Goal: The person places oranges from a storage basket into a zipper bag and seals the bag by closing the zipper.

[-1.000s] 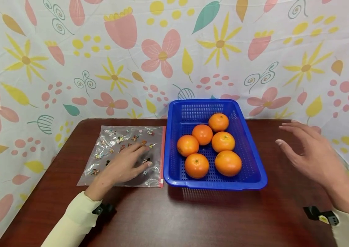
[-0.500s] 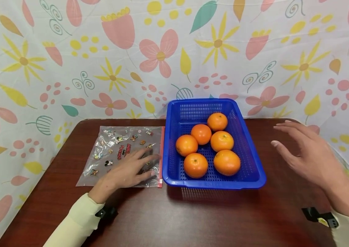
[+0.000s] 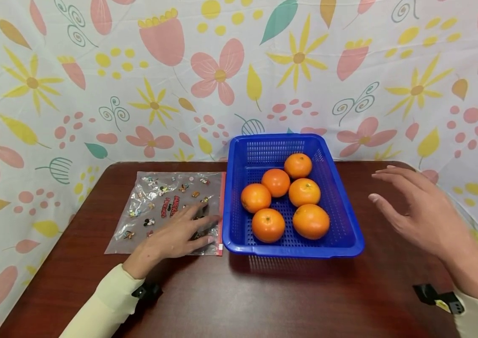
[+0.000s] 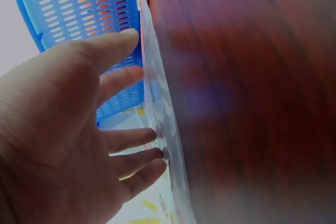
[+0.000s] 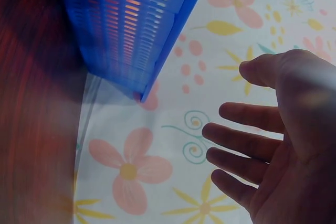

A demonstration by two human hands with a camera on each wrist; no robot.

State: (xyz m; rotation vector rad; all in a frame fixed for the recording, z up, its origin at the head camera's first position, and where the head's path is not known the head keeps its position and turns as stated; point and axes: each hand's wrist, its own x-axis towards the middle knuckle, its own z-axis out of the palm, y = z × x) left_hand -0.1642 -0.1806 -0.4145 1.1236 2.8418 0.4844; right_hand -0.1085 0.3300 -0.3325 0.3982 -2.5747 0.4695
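Observation:
A clear zip bag (image 3: 163,188) with cartoon prints and a red zip strip lies flat on the table, left of the basket. My left hand (image 3: 175,234) rests on its right part with spread, nearly straight fingers; in the left wrist view the fingertips (image 4: 160,153) touch the plastic. Several oranges (image 3: 268,226) sit in a blue plastic basket (image 3: 294,251). My right hand (image 3: 425,216) hovers in the air to the right of the basket, apart from it. In the right wrist view its fingers (image 5: 241,140) are spread and relaxed, holding nothing.
The dark wooden table (image 3: 264,295) extends in front of the basket and bag. A white cloth (image 3: 222,117) printed with flowers and leaves hangs behind the table and along its sides. Black straps with small cameras (image 3: 443,300) sit at both wrists.
My left hand has shifted slightly right over the bag, uncovering the red lettering, then stayed nearly still. My right hand has drifted a little to the left. The oranges stay in place.

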